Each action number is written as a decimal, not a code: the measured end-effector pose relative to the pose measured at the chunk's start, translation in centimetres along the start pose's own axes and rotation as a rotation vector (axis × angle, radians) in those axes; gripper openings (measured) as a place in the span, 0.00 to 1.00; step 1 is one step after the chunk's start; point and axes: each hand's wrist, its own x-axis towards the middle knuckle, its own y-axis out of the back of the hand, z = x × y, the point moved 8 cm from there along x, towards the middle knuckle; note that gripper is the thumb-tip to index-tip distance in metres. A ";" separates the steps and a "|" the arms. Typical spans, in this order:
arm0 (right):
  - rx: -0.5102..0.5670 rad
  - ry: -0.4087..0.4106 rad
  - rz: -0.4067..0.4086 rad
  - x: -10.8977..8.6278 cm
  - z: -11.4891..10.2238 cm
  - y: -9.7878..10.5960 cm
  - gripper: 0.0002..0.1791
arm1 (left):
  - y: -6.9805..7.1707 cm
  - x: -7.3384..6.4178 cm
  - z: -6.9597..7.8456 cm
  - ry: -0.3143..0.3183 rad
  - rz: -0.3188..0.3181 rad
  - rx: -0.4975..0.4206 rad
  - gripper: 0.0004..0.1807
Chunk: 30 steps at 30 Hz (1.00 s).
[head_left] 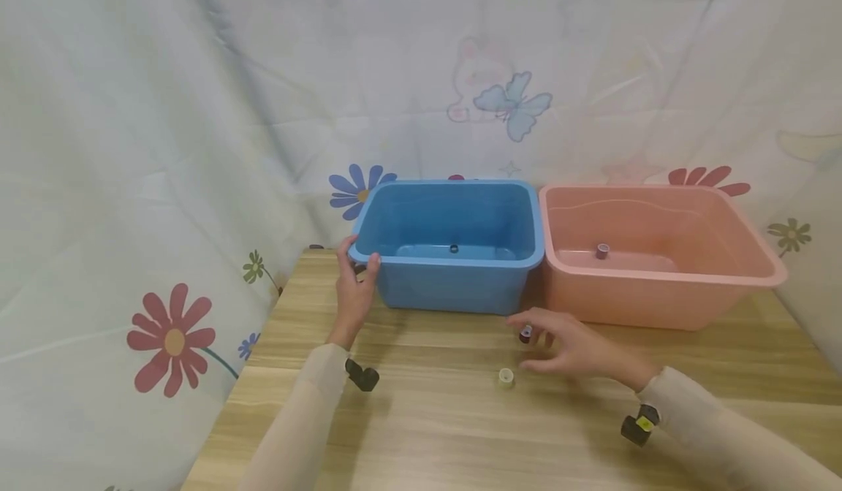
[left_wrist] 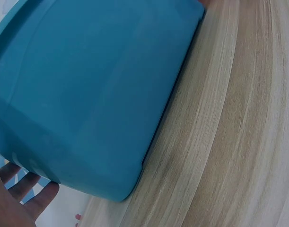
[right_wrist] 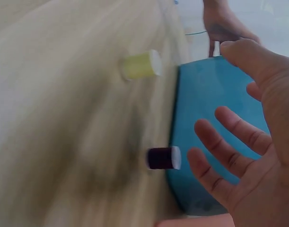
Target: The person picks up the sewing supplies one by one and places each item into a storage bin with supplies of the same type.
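Observation:
My left hand [head_left: 355, 294] holds the front left corner of a blue plastic bin [head_left: 454, 283], thumb at the front rim and fingers along the side. In the left wrist view, its fingers [left_wrist: 42, 201] lie against the bin's end wall. My right hand [head_left: 569, 345] hovers over the table, fingers spread, holding nothing. Just by its fingers a dark purple thread spool [head_left: 525, 334] stands upright, partly covered in the head view. Nearer to me stands a pale yellow thread spool [head_left: 506, 378]. Both spools [right_wrist: 164, 158] show apart from the hand in the right wrist view.
A pink plastic bin [head_left: 658, 301] stands right of the blue one, their rims nearly touching. One small spool [head_left: 602, 251] lies inside it; a small dark spool [head_left: 454, 248] is in the blue bin. A patterned curtain [head_left: 408, 74] hangs behind the wooden table [head_left: 427, 418].

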 end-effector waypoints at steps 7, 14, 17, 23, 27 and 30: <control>-0.001 -0.001 -0.009 -0.7 0.8 -2.3 0.33 | 0.1 0.1 -0.1 -0.004 0.011 0.000 0.32; 0.025 -0.051 -0.049 -1.2 1.6 -3.9 0.32 | 0.0 0.0 -0.1 -0.006 0.005 0.001 0.32; -0.008 -0.040 -0.048 -1.3 1.7 -4.3 0.31 | 0.0 0.1 0.0 -0.009 0.001 -0.002 0.32; -0.106 0.024 -0.041 -1.3 1.5 -5.1 0.28 | 0.0 0.1 0.1 -0.015 0.004 -0.002 0.32; -0.151 0.013 -0.062 -1.3 1.8 -5.6 0.26 | 0.0 0.0 0.0 -0.011 -0.001 0.003 0.32; -0.164 -0.013 -0.081 -1.3 2.0 -5.9 0.23 | 0.0 0.0 0.0 -0.007 -0.001 0.007 0.32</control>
